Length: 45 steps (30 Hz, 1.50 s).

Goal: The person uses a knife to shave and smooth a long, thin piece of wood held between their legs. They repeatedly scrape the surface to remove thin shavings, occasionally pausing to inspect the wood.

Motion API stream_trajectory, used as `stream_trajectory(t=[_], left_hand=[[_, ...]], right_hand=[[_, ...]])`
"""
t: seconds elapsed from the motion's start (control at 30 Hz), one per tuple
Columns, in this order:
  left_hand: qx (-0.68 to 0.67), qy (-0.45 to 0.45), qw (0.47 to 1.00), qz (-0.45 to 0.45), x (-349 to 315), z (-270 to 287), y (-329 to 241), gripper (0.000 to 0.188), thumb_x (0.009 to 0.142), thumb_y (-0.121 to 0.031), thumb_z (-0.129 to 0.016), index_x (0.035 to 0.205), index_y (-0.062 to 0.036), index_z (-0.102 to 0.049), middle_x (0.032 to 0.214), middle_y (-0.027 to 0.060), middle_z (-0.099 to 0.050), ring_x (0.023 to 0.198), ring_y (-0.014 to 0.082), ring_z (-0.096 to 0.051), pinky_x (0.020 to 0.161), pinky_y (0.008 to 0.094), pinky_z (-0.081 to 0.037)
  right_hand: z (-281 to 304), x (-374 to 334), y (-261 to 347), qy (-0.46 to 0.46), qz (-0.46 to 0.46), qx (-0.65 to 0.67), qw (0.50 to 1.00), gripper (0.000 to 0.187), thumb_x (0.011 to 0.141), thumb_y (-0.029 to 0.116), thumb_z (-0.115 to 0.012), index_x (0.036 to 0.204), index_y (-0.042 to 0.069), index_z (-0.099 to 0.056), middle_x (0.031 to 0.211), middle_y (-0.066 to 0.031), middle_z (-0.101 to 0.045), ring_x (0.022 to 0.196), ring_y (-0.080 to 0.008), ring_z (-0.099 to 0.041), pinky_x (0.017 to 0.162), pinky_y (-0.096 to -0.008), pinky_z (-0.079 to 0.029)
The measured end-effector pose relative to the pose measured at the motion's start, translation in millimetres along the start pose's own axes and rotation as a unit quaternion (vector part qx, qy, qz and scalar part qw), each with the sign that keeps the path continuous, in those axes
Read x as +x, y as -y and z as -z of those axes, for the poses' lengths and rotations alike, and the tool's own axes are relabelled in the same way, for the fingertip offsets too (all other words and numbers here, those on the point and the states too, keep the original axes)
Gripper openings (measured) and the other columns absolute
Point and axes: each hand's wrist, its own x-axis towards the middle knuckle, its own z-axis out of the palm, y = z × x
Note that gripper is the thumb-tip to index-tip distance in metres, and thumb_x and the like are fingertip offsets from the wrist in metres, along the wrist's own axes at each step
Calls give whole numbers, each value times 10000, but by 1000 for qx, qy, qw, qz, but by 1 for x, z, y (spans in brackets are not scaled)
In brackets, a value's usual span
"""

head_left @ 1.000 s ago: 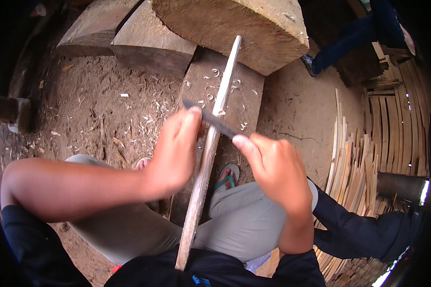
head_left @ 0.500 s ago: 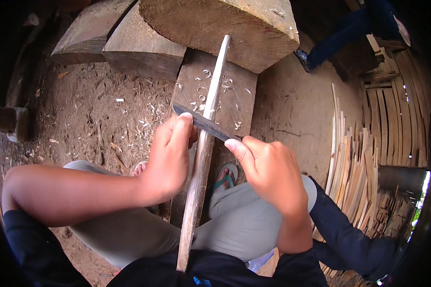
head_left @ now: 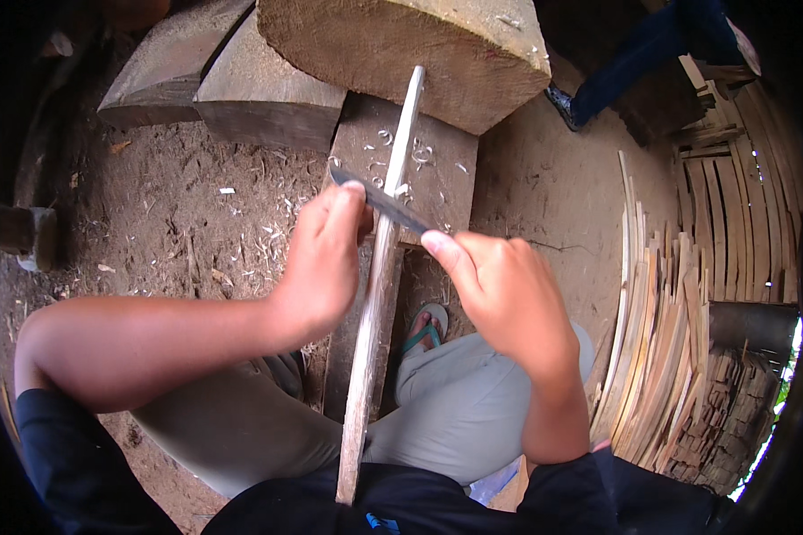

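A dark-bladed knife [head_left: 389, 207] lies crosswise on a long wooden stick [head_left: 364, 348]. My left hand [head_left: 323, 259] is closed on the blade's tip end, thumb on top. Around the handle end, mostly hidden in its fingers, my right hand [head_left: 507, 299] is closed too. The stick runs from my belly up to a thick wood block [head_left: 410, 58], its far end against or just before the block's face. Beyond the knife the stick is pale and shaved; nearer me it is rougher. A small curl of shaving stands at the blade.
Under the stick's far half lies a plank [head_left: 446, 169] with curled shavings. Two more wood blocks [head_left: 268, 98] stand at the far left. Shavings litter the dirt floor [head_left: 196, 196]. Thin wood strips [head_left: 651, 339] are stacked at right. Another person's leg [head_left: 633, 71] shows at the far right.
Both hands and the knife have moved slightly away from me along the stick. A shaving has come up at the blade. The dark-clothed limb at the lower right has mostly gone from view.
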Motion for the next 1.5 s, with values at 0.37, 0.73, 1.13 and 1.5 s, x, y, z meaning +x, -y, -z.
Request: stream_trajectory(t=[0.37, 0.73, 1.13, 1.5], left_hand=[[25, -3, 999, -47, 9, -2, 4, 359, 1052, -340, -427, 782, -109, -477, 696, -52, -411, 623, 65, -343, 562, 272, -300], [17, 1, 999, -38, 12, 2, 0, 280, 1032, -293, -466, 818, -120, -518, 732, -53, -442, 667, 59, -388, 626, 256, -327], [50, -17, 999, -6, 1, 4, 3, 325, 1039, -348, -457, 798, -134, -502, 699, -65, -428, 613, 46, -348, 543, 254, -280], [72, 7, 996, -55, 14, 5, 2, 310, 1036, -325, -449, 796, -136, -499, 688, -70, -413, 581, 49, -334, 523, 249, -264]], right_hand=[[-7, 1, -1, -45, 8, 29, 999, 513, 1009, 392, -542, 722, -30, -595, 598, -245, -457, 537, -434, -449, 521, -454, -373], [-2, 4, 2, -14, -6, 9, 1000, 523, 1004, 428, -521, 723, 11, -665, 654, -247, -603, 658, -462, -611, 585, -520, -478], [-2, 0, 5, -14, -11, -16, 1000, 510, 996, 437, -534, 745, 12, -666, 652, -257, -609, 658, -471, -617, 583, -528, -489], [-12, -7, -1, -46, -10, -25, 999, 505, 1003, 429, -519, 748, 23, -676, 640, -246, -623, 639, -456, -642, 575, -536, -501]])
